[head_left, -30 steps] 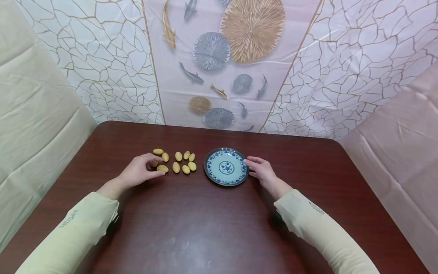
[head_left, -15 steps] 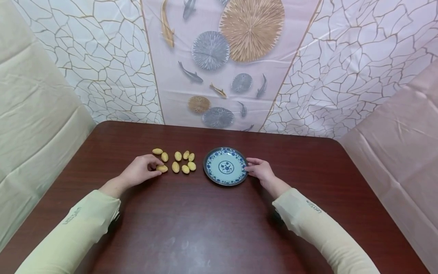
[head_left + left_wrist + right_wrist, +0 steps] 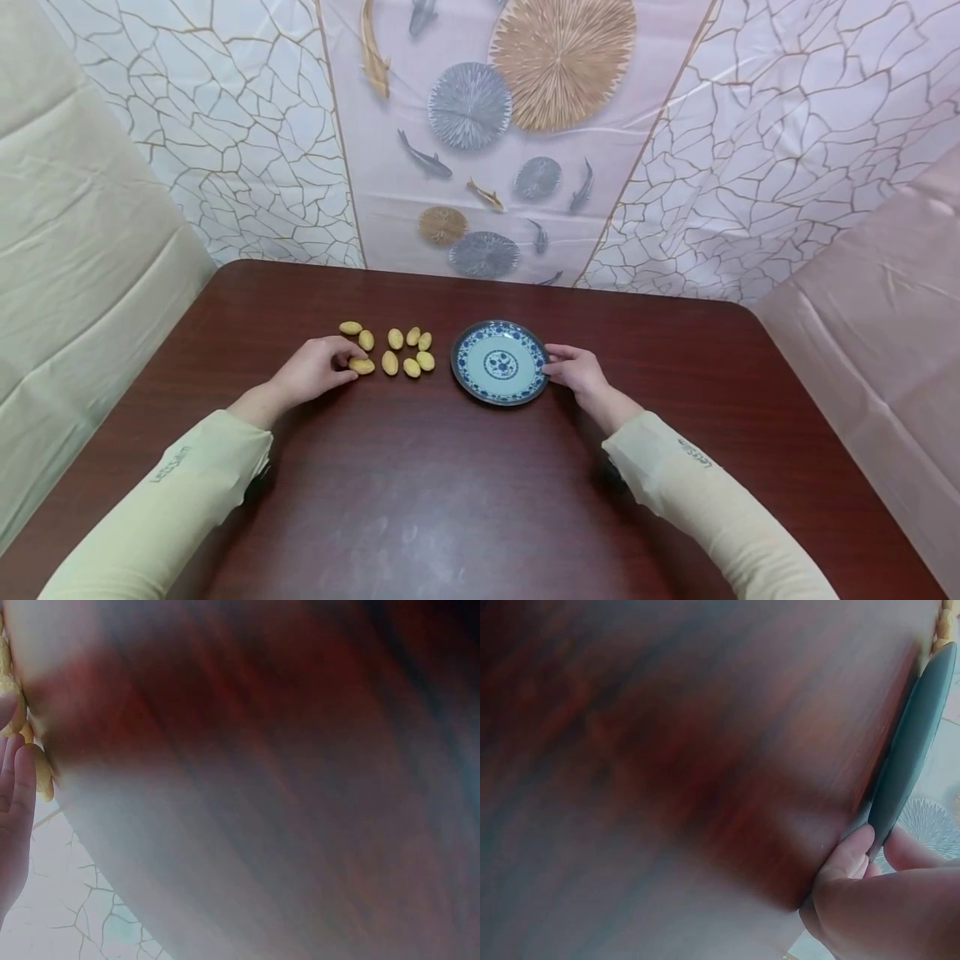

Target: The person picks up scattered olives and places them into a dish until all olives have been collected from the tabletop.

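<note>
At the left of a dark red-brown table (image 3: 450,500), the person's left hand (image 3: 311,371) pinches a small yellow oval piece (image 3: 362,367) between thumb and fingers. Two similar yellow pieces (image 3: 366,340) lie just beyond it. Next to the right, six more yellow pieces (image 3: 389,362) lie in two loose rows. Then comes a round pale-blue plate with a dark-blue floral border (image 3: 480,375); the right hand (image 3: 581,375) grips its right rim between thumb and fingers.
</note>
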Demonstrator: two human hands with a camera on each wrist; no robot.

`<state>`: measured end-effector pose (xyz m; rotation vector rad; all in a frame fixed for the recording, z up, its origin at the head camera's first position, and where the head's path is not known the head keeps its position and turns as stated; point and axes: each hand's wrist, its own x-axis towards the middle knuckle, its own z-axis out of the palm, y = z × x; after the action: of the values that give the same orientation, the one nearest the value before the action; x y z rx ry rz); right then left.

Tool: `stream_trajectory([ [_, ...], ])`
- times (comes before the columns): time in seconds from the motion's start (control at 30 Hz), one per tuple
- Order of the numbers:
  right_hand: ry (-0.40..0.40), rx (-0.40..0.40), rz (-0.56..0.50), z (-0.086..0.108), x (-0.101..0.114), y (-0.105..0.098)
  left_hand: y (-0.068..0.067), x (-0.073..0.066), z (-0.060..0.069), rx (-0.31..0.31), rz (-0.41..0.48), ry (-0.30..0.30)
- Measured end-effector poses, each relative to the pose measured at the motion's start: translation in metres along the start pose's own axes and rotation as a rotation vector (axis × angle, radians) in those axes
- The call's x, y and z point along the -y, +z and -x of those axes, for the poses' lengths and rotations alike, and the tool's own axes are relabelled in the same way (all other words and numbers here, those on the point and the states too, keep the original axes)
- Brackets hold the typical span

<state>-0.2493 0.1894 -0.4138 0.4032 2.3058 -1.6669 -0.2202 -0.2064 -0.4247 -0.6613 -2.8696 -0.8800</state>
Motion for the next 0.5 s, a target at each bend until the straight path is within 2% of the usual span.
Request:
stream_trajectory([
  [0.23,0.004,0.003,0.007,-0.0004,0.0006,0.0,-0.0005,-0.0009,-0.0007,0.015,0.003,-0.029],
  [0.5,0.006,0.004,0.006,-0.0001,0.0007,-0.0003,-0.0018,-0.0016,-0.0007,0.029,0.061,-0.068],
])
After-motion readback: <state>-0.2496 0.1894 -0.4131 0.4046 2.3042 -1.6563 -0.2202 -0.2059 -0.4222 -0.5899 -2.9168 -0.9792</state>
